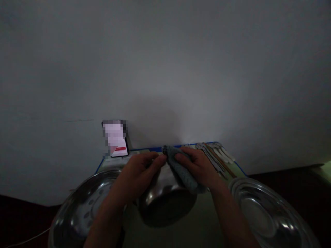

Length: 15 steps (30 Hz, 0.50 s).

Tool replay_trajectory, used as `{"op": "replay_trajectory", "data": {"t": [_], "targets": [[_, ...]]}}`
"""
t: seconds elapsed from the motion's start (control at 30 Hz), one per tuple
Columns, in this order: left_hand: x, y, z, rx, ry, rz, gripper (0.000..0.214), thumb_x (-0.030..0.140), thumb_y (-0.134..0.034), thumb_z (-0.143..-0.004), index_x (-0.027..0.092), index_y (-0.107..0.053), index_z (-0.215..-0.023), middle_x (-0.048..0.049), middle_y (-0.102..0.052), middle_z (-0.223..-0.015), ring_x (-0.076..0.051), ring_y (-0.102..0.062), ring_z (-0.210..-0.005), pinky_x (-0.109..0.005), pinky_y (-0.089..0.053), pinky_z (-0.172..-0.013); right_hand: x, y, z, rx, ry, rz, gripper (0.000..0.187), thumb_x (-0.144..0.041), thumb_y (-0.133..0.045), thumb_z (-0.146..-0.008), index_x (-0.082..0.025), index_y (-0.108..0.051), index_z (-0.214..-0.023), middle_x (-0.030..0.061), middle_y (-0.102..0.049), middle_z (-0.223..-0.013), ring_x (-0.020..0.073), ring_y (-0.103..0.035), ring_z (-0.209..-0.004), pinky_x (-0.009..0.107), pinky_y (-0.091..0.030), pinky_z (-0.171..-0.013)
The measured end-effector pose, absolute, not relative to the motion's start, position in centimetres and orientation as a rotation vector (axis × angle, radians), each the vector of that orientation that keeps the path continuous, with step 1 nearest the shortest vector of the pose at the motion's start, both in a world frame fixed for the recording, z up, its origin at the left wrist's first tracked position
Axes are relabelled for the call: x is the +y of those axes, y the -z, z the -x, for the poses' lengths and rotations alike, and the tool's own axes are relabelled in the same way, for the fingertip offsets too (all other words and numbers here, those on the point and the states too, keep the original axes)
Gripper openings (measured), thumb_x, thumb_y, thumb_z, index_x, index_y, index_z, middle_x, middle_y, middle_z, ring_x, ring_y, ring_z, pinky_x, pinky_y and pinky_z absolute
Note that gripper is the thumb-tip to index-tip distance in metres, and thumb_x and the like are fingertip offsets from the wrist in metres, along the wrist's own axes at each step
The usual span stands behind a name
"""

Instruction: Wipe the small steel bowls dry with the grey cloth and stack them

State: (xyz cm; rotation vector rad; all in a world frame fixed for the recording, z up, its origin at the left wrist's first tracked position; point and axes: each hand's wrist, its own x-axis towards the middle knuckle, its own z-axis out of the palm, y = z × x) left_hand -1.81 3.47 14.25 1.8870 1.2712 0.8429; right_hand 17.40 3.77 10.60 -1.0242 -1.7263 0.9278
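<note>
A shiny metal pot (165, 199) is tilted above the middle of the table, its dark round base toward me. My left hand (143, 168) is closed on its far left side, thumb and fingers pinching near the rim. In my right hand (195, 162) is a bunched grey-blue cloth (183, 172), pressed against the pot's right side. The cloth's darker patterned end sticks up near my left fingertips. The pot's far rim and inside are hidden by my hands and the cloth.
Large metal basins stand at left (85, 203) and right (263, 210). Behind my right hand lie several utensils (217, 155), some white-handled. A lit phone (116, 137) leans on the grey wall (165, 69). The pale green table (196, 227) has a blue edge.
</note>
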Motion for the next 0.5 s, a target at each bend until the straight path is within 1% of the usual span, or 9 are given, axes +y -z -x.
{"op": "replay_trajectory", "data": {"t": [0.07, 0.2, 0.3, 0.4, 0.47, 0.5], "targets": [[3.7, -14.1, 2.0, 1.272, -0.896, -1.839, 0.034, 0.044, -0.055, -0.082, 0.018, -0.065, -0.063, -0.0003, -0.06, -0.057, -0.011, -0.051, -0.053, -0.02, -0.038, -0.047, 3.7, -10.5, -16.7, -1.642, -0.906, 1.035, 0.028, -0.046, -0.054, -0.088, -0.021, -0.062, -0.077, -0.0032, -0.06, -0.07, 0.012, -0.053, -0.066, 0.024, -0.038, -0.059], [4.3, -13.7, 3.1, 1.271, -1.026, -1.597, 0.032, 0.045, -0.064, -0.075, 0.018, -0.064, -0.058, 0.0017, -0.055, -0.049, -0.009, -0.046, -0.044, -0.018, -0.033, -0.039, 4.7, -9.5, -15.5, -1.345, -0.915, 1.032, 0.031, -0.049, -0.057, -0.084, -0.021, -0.064, -0.076, -0.0038, -0.057, -0.066, 0.0115, -0.05, -0.062, 0.023, -0.036, -0.056], [4.6, -13.3, 3.7, 1.24, -1.255, -1.361, 0.03, 0.045, -0.07, -0.069, 0.018, -0.065, -0.057, 0.0018, -0.056, -0.048, -0.008, -0.046, -0.041, -0.018, -0.033, -0.038, 5.8, -8.5, -15.2, -1.009, -1.0, 0.962, 0.034, -0.054, -0.06, -0.079, -0.021, -0.066, -0.076, -0.003, -0.059, -0.065, 0.0133, -0.052, -0.062, 0.025, -0.04, -0.058], [4.7, -13.2, 3.2, 1.208, -1.477, -1.136, 0.028, 0.044, -0.073, -0.067, 0.019, -0.064, -0.057, 0.0025, -0.056, -0.048, -0.008, -0.045, -0.04, -0.019, -0.033, -0.037, 6.6, -7.8, -14.8, -0.744, -1.11, 0.843, 0.035, -0.054, -0.061, -0.077, -0.021, -0.069, -0.088, 0.0006, -0.068, -0.074, 0.0185, -0.061, -0.075, 0.03, -0.047, -0.067], [4.7, -13.3, 2.2, 1.24, -1.618, -0.993, 0.029, 0.044, -0.069, -0.071, 0.019, -0.063, -0.059, 0.0026, -0.056, -0.051, -0.009, -0.047, -0.044, -0.02, -0.037, -0.041, 6.7, -7.3, -14.0, -0.608, -1.16, 0.785, 0.035, -0.052, -0.062, -0.075, -0.022, -0.069, -0.092, 0.0021, -0.071, -0.081, 0.0211, -0.064, -0.083, 0.034, -0.051, -0.073], [4.7, -13.4, 1.7, 1.276, -1.69, -0.908, 0.03, 0.045, -0.066, -0.075, 0.019, -0.063, -0.061, 0.0022, -0.058, -0.054, -0.01, -0.051, -0.048, -0.021, -0.041, -0.045, 6.7, -7.1, -13.5, -0.534, -1.177, 0.768, 0.034, -0.05, -0.062, -0.073, -0.022, -0.069, -0.092, 0.0024, -0.072, -0.084, 0.0218, -0.064, -0.086, 0.035, -0.052, -0.076]]}}
